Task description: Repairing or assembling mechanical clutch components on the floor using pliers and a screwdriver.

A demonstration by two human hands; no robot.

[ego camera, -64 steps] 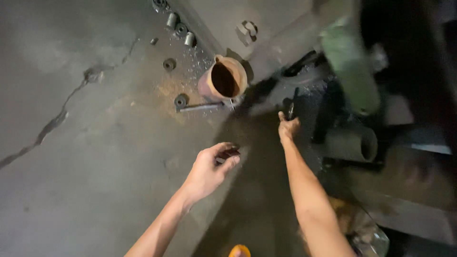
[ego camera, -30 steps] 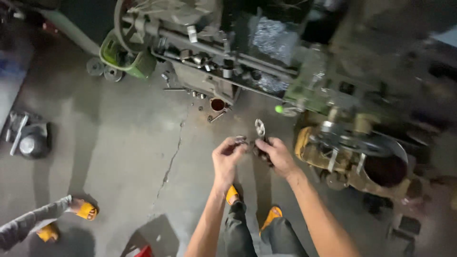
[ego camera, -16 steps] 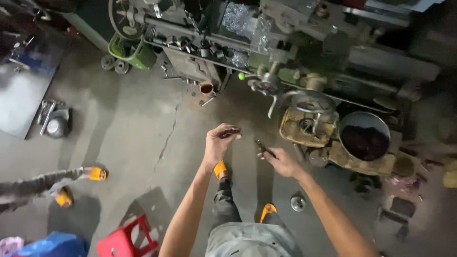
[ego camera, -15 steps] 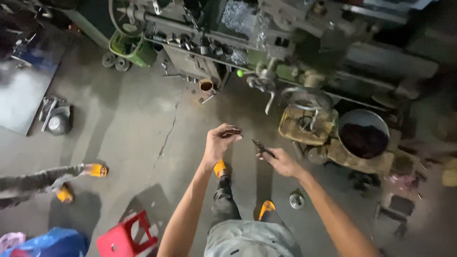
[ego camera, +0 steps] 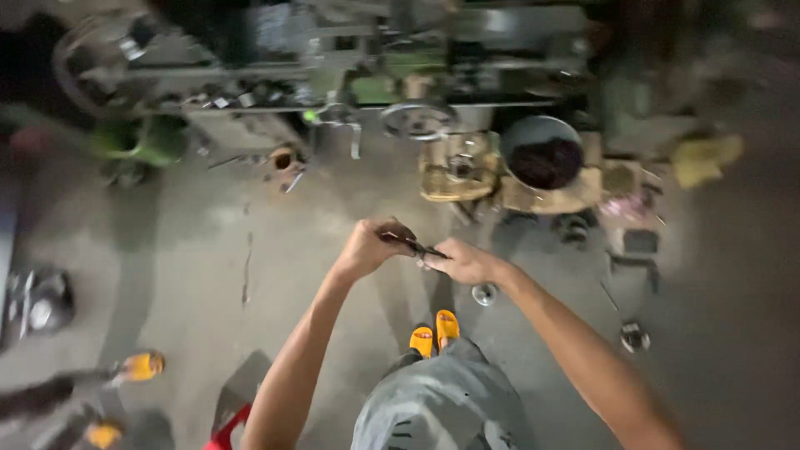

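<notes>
A thin tool (ego camera: 414, 245) is held between the left hand (ego camera: 369, 247) and the right hand (ego camera: 463, 262), above the floor (ego camera: 192, 250). A machine (ego camera: 350, 75) is set along the floor's far edge, with a bucket (ego camera: 544, 154) before it. Two sandals (ego camera: 435, 332) are placed below the hands, a small ring (ego camera: 484, 293) just right of them.

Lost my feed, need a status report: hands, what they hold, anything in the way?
Left hand and right hand together, fingers pinching one thin dark metal piece. Held above the concrete floor. Nothing between the hands; small round part lies below.
</notes>
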